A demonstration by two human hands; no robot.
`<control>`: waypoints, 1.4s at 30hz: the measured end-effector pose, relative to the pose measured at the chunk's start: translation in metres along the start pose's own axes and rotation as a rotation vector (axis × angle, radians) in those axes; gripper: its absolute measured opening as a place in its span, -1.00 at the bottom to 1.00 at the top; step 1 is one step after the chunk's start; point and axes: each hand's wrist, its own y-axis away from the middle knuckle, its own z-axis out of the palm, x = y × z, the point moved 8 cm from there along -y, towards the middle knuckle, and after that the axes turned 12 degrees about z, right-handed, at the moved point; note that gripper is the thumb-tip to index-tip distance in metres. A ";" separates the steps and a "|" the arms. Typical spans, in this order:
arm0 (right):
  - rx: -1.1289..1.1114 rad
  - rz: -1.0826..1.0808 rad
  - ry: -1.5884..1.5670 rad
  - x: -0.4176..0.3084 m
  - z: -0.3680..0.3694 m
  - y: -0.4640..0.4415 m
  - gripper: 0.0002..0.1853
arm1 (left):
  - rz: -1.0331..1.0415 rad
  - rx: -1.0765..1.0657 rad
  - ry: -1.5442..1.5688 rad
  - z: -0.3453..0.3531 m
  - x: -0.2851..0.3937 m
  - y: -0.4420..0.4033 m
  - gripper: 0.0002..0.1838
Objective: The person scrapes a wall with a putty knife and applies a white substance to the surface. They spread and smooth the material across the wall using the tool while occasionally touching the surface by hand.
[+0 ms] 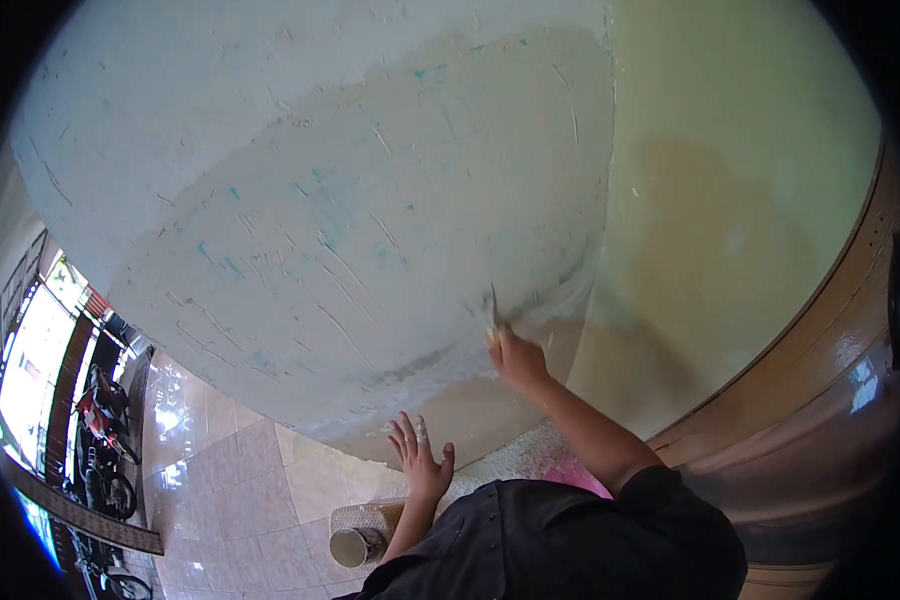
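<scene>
My right hand (517, 358) is closed round a putty knife (493, 308), whose blade is edge-on against the wall (370, 240). Whitish-grey filler covers much of that wall, with raised ridges and some turquoise patches showing through. Around the blade, the surface has darker grey smears. Lower down, my left hand (423, 462) is open, fingers spread, in front of the wall's bottom part; whether it touches the wall I cannot tell. White residue coats some of its fingers.
A round container (357, 547) stands beside my left forearm on the tiled floor (240, 480). Something pink (578, 477) lies under my right arm. To the right are a yellowish wall (730, 220) and brown wooden furniture (810, 430). Motorcycles (100, 420) stand at far left.
</scene>
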 end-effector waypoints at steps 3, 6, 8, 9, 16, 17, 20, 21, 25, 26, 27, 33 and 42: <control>-0.067 0.038 0.020 0.070 0.041 0.068 -0.62 | -0.016 -0.009 -0.017 -0.003 0.002 0.008 -0.20; -0.053 0.015 -0.021 0.073 0.018 0.073 -0.62 | -0.070 0.006 -0.046 -0.001 -0.004 0.013 -0.21; 0.013 -0.046 -0.083 0.058 -0.012 0.066 -0.63 | -0.082 -0.017 -0.044 0.008 -0.005 0.016 -0.21; 0.074 -0.094 -0.103 0.036 -0.035 0.045 -0.64 | -0.083 -0.027 -0.039 0.012 -0.002 0.013 -0.21; 0.147 -0.122 -0.120 -0.030 -0.101 -0.034 -0.68 | 0.029 -0.078 0.015 0.040 0.046 -0.033 -0.21; 0.152 -0.124 -0.056 -0.010 -0.080 -0.033 -0.67 | 0.054 -0.075 0.015 0.045 0.051 -0.036 -0.21; -0.070 0.039 0.044 0.087 -0.001 0.008 -0.65 | 0.067 -0.080 0.019 0.051 0.057 -0.037 -0.21; -0.135 0.076 0.071 0.116 0.015 0.030 -0.65 | 0.055 -0.086 0.022 0.054 0.058 -0.035 -0.21; -0.187 0.073 0.020 0.150 0.011 0.048 -0.62 | -0.022 -0.108 0.020 0.063 0.055 -0.020 -0.23; -0.116 0.007 -0.026 0.142 -0.005 0.042 -0.61 | -0.027 -0.112 0.020 0.067 0.056 -0.019 -0.23; 0.011 -0.062 -0.112 0.121 -0.034 0.024 -0.61 | -0.043 -0.142 0.018 0.073 0.057 -0.017 -0.23; 0.125 -0.089 -0.103 0.062 -0.114 -0.053 -0.66 | -0.021 -0.151 0.031 0.092 0.086 -0.044 -0.22; -0.135 0.050 -0.078 0.192 -0.018 0.015 -0.63 | -0.068 -0.125 0.009 0.095 0.087 -0.041 -0.23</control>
